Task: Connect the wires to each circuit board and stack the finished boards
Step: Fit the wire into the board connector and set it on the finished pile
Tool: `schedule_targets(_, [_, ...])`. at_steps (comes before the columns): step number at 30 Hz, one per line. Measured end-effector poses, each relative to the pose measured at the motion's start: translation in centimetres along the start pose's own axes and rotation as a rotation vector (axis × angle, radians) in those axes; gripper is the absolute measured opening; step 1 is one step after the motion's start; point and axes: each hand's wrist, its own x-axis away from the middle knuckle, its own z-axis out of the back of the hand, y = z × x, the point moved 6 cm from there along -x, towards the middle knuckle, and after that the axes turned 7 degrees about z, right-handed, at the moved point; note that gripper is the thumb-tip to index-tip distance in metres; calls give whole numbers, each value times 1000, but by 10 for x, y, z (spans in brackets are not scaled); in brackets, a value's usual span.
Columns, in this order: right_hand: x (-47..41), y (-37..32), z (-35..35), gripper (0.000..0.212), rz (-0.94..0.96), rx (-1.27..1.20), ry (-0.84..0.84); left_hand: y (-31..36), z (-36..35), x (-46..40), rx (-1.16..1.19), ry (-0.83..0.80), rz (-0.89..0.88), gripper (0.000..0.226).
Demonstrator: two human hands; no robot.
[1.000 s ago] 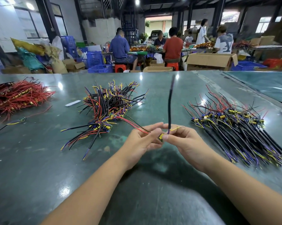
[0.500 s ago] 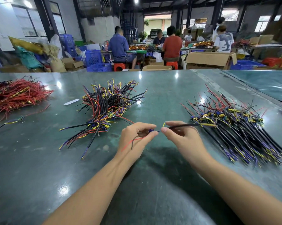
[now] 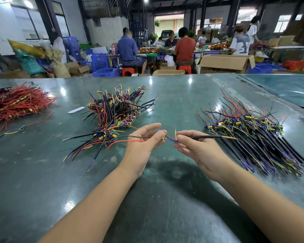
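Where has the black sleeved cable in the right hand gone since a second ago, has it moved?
Yes. The black sleeved cable swung from upright down toward the sorted pile of wired boards on the right.

The dark green table (image 3: 165, 207) carries a heap of red wires (image 3: 16, 104) at its left edge, a tangled pile of wired boards (image 3: 112, 118) near the middle with a white strip (image 3: 76, 109) just left of it, and a neater stack of boards (image 3: 252, 137) toward the right edge.

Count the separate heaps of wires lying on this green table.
3: red wire heap far left, tangled multicoloured heap in the middle, neat heap with boards at right. More may lie out of view.
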Motion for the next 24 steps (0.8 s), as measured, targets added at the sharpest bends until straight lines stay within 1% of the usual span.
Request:
schedule_targets(3, [3,1,-5,3,-115,-74,-59,-1,1,-1,50,17,21,22])
schedule_targets(5, [4,1,-5,5,-155,-125,-53,0,0,-1,42,18,18,20])
schedule_targets(10, [3,-1,-3,10,-154,-200,21,1,-2,0,48,9,29,17])
schedule_targets(15, [-1,-5,1,12,-101,-209,31,-3,-1,-2,91,15,85,12])
schedule_targets(17, [-2,-8,2,11,-20,-92,6,-4,-2,-2,91,20,104,10])
schedule_targets(19, [-2,-13,3,9,126,182,-17,-5,0,-2,97,30,121,8])
schedule_targets(21, [-2,-21,3,9,281,447,-5,-5,1,-3,109,35,131,7])
schedule_targets(22, [-1,-24,2,9,354,522,0,-5,2,-3,111,35,132,7])
schedule_targets(24, [0,-28,0,9,471,569,-32,-5,3,-3,114,36,134,7])
